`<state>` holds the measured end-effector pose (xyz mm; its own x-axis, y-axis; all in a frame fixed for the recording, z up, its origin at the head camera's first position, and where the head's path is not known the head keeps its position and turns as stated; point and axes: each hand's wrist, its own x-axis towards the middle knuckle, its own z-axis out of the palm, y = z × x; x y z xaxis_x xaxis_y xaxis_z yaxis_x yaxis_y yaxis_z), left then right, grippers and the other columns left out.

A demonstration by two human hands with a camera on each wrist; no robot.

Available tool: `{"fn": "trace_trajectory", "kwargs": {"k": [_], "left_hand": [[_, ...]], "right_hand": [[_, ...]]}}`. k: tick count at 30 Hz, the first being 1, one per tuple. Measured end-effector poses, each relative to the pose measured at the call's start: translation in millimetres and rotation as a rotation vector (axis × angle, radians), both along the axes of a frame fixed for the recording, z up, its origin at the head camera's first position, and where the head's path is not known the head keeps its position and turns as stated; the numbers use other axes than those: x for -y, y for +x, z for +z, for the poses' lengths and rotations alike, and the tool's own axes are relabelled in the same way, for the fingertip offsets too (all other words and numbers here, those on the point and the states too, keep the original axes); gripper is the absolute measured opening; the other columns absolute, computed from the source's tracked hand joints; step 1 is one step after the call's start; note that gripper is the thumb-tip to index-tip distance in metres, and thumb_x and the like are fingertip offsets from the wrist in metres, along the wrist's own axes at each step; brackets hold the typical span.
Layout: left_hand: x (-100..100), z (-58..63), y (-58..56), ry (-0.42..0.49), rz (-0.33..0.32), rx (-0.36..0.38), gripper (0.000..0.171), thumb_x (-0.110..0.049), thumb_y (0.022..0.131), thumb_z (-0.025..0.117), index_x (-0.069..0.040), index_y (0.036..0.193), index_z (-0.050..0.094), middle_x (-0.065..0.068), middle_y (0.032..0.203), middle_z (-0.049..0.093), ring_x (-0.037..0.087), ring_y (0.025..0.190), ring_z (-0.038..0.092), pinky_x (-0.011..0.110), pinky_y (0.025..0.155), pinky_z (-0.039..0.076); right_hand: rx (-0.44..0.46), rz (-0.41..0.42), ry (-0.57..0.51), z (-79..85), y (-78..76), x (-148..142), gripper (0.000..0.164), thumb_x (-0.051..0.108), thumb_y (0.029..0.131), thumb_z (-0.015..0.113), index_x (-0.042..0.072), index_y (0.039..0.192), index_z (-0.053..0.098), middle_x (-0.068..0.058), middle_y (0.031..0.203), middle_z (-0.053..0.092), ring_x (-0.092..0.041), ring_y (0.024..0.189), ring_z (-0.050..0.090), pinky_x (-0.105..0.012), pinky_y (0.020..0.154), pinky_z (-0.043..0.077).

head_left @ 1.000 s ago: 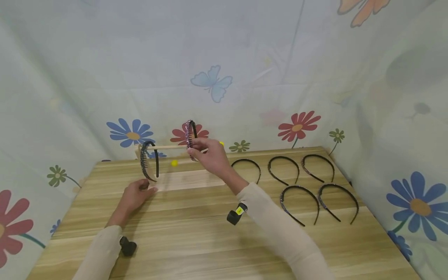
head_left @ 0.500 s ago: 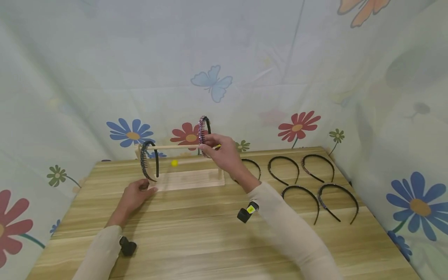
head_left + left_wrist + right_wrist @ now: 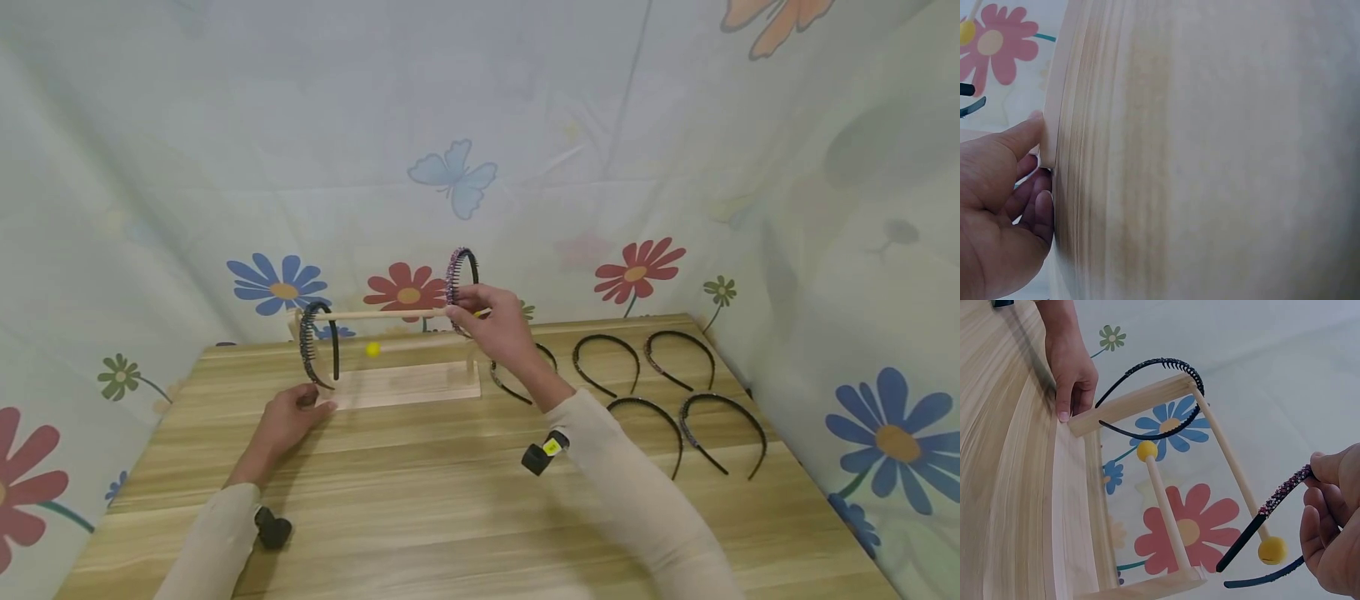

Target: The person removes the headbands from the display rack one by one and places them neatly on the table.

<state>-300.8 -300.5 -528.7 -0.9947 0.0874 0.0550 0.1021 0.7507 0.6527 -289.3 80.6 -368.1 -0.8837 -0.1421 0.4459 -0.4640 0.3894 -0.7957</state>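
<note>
My right hand (image 3: 501,327) pinches a headband (image 3: 453,277) trimmed with pink-purple rhinestones, holding it up near the right end of the wooden rack's upper rod (image 3: 382,315). In the right wrist view, the rod's yellow ball (image 3: 1272,550) shows between the headband's two arms. My left hand (image 3: 288,419) grips the front left corner of the rack's base (image 3: 408,387), thumb laid along its edge and the other fingers curled beside it. Around the left end of the same rod hangs another dark, toothed headband (image 3: 308,342).
Several dark headbands (image 3: 723,398) lie on the wood-grain table (image 3: 420,500) to the right; my right arm partly covers some. A second rod (image 3: 1168,512) of the rack ends in a yellow ball (image 3: 1147,450). Behind stands a flower-print cloth backdrop (image 3: 525,208).
My right hand has carried the rhinestone headband rightward along the upper rod to its right end. The left hand and the hanging headband have stayed in place.
</note>
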Motion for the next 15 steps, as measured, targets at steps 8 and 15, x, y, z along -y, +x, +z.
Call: {"fn": "trace_trajectory", "kwargs": {"k": [8,15], "left_hand": [[0.2,-0.4,0.0,0.003,0.001,0.010,0.066,-0.035,0.100,0.068,0.013,0.141,0.050,0.034,0.137,0.057,0.049,0.126,0.057,0.062,0.104,0.047],[-0.1,-1.1,-1.1,0.001,0.003,0.012,0.067,-0.036,0.100,0.068,0.013,0.141,0.050,0.034,0.137,0.057,0.049,0.125,0.057,0.061,0.103,0.047]], "right_hand": [[-0.012,-0.012,0.005,-1.1,2.9,-8.2,0.028,0.025,0.095,0.075,0.007,0.117,0.074,-0.006,0.099,0.077,-0.018,0.088,0.066,-0.027,0.070,0.054],[0.005,-0.032,-0.006,-2.1,8.9,-15.0,0.028,0.026,0.094,0.077,0.008,0.115,0.074,-0.005,0.099,0.077,-0.018,0.087,0.068,-0.030,0.071,0.056]]}}
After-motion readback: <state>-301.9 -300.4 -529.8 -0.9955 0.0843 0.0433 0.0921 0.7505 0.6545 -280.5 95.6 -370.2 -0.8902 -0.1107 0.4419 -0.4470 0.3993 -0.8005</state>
